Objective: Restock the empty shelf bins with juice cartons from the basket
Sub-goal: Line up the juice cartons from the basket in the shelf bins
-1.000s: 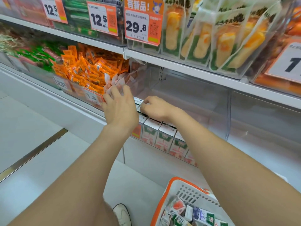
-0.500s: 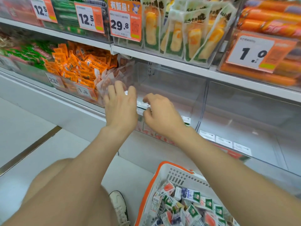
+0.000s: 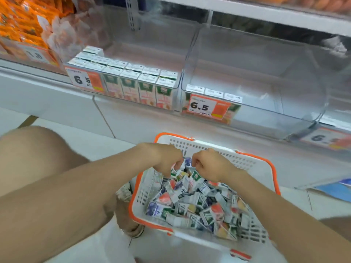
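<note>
Below the shelf bins [image 3: 266,82], basket [image 3: 273,168] cartons [image 3: 190,202] lie just under both hands [image 3: 167,162] [image 3: 209,166].

We see open room across the right bin [image 3: 269,78] behind three front cartons [image 3: 213,92], left bin [image 3: 152,44] free only behind its carton rows [image 3: 133,74], upper shelf [image 3: 266,14] capping our reach from above

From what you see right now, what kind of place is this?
Most likely a supermarket or convenience store aisle: clear shelf bins carry price tags reading 6.5, juice cartons stand in rows inside, and an orange-rimmed basket holds more.
</note>
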`<state>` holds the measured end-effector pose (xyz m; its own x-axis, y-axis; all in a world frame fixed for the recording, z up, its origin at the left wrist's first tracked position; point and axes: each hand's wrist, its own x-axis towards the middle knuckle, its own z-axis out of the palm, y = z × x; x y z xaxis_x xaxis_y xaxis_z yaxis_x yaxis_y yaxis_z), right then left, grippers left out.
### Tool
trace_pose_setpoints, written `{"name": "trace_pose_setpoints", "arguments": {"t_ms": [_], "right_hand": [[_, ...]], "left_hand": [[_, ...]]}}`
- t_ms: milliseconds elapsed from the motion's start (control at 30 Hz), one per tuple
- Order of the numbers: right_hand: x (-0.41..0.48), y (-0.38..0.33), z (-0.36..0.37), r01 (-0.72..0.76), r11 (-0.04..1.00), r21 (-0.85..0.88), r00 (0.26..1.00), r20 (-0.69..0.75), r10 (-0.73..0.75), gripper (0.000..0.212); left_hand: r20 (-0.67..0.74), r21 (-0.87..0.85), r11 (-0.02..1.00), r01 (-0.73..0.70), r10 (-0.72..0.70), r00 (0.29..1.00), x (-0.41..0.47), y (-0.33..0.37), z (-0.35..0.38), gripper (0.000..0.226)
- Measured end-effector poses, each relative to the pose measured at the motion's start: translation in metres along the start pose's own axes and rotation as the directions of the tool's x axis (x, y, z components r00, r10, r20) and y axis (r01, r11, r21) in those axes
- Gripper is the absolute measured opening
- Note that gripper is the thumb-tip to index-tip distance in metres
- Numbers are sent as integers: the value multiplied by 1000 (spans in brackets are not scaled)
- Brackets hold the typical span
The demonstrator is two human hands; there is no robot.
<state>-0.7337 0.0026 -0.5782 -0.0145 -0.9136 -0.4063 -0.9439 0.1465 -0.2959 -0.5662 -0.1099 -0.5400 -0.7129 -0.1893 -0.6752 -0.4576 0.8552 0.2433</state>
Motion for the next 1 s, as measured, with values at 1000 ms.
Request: {"name": "trace_pose_setpoints", "arguments": {"t_ms": [1000], "right_hand": [[42,39,144,-300,933,198,950,-30,312,67]], "left_hand": [[-93,-314,908,278,-321,942,99,3,94,27]]}}
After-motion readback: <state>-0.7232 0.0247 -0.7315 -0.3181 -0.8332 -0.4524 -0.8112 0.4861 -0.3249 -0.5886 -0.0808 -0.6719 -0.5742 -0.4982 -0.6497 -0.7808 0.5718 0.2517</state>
